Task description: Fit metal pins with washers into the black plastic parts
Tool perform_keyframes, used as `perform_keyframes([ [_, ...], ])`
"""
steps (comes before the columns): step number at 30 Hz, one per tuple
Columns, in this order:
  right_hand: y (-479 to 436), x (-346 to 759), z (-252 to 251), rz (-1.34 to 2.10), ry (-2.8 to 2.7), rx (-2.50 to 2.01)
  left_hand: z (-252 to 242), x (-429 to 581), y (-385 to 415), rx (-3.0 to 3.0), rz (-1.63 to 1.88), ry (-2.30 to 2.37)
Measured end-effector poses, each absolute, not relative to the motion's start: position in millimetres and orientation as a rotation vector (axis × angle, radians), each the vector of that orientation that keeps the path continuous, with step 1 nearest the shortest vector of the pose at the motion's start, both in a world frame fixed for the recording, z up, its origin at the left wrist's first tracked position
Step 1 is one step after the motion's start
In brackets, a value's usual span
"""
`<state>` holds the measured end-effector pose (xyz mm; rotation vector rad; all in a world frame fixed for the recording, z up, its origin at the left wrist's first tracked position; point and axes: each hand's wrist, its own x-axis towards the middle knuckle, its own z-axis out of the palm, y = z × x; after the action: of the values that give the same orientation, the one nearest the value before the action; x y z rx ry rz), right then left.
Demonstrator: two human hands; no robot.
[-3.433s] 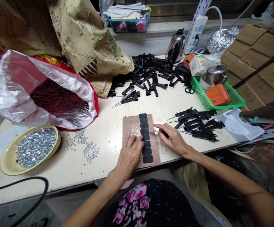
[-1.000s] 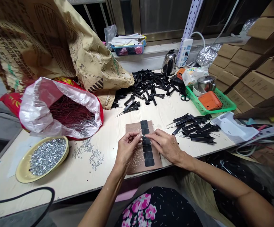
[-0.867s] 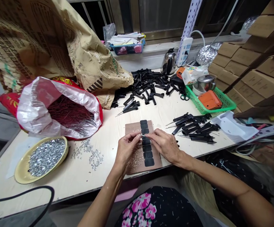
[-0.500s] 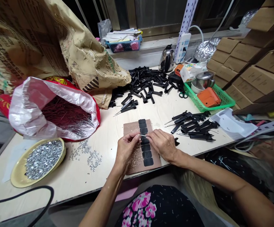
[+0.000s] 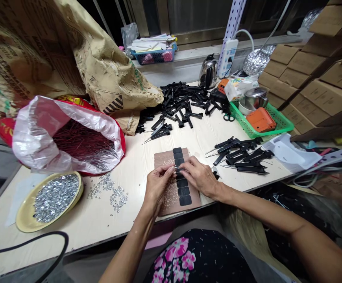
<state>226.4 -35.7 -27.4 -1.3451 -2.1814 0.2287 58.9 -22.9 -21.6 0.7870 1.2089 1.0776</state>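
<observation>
Both hands have lifted off the board and met above it: left hand and right hand each pinch closed on an end of one thin pin, just over the black pads. Resting both wrists would likely steady its tip.

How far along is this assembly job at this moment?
Done, apparently: a batch of black handles with pins lies right of the brown board. In hand: the left hand and right hand pinch a thin metal pin over it. Left: the big pile of black handles and the bag of pins.
</observation>
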Motion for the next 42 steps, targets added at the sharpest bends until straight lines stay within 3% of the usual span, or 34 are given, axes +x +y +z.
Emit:
perform_keyframes([
  [18,-25.8,231.3,-32.9,0.559,-2.023,-1.288,-29.4,57.1,-17.3,0.806,1.091,1.200],
  [25,6.4,254.8,-42.8,0.370,-2.135,-1.411,-32.4,47.4,-28.3,1.597,0.964,1.489],
  [31,51.4,265.4,-54.4,0.095,-2.336,-1.369,-63.1,39.4,-31.9,2.408,0.675,1.661],
  [34,42.8,269.4,-62.0,0.064,-2.452,-1.192,-73.5,38.2,-30.9,2.568,0.503,1.718],
  [39,10.2,272.2,-64.8,-0.009,-2.735,-0.504,-76.7,38.6,-30.6,2.638,0.433,1.743],
  [42,21.1,272.0,-57.8,-0.038,-2.613,-0.810,-77.9,38.4,-30.8,2.651,0.433,1.752],
])
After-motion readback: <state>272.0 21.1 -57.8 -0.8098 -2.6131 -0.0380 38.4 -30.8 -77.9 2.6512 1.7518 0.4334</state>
